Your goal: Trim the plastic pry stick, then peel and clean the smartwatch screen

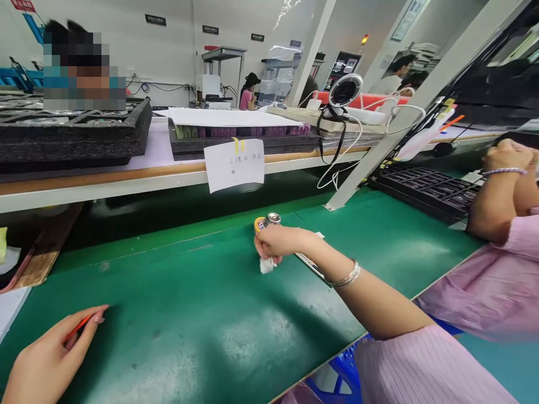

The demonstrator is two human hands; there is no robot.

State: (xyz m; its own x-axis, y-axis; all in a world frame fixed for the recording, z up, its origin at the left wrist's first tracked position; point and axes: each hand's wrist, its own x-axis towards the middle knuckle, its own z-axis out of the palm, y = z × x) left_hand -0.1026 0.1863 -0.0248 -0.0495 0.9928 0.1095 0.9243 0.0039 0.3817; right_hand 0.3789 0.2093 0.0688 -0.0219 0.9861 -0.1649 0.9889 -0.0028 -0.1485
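My left hand (pixel 54 353) is at the lower left over the green mat (pixel 168 314), its thumb and fingers closed on a thin red-orange object (pixel 80 326). My right hand (pixel 275 242), with a silver bracelet on the wrist, is near the middle of the mat, its fingers closed round a crumpled white wipe (pixel 266 266). Directly behind that hand stand a metal-topped container (pixel 273 217) and a yellow-rimmed round item (pixel 258 225), partly hidden by the fingers. A flat white-edged item (pixel 312 264) lies under the right forearm.
A raised shelf (pixel 168 180) runs along the back, with black foam trays (pixel 76 140), a hanging paper note (pixel 234 166) and a round webcam-like device (pixel 345 91). A slanted post (pixel 366 157) meets the mat. At right are a black divided tray (pixel 425 188) and another person's hands (pixel 509 157).
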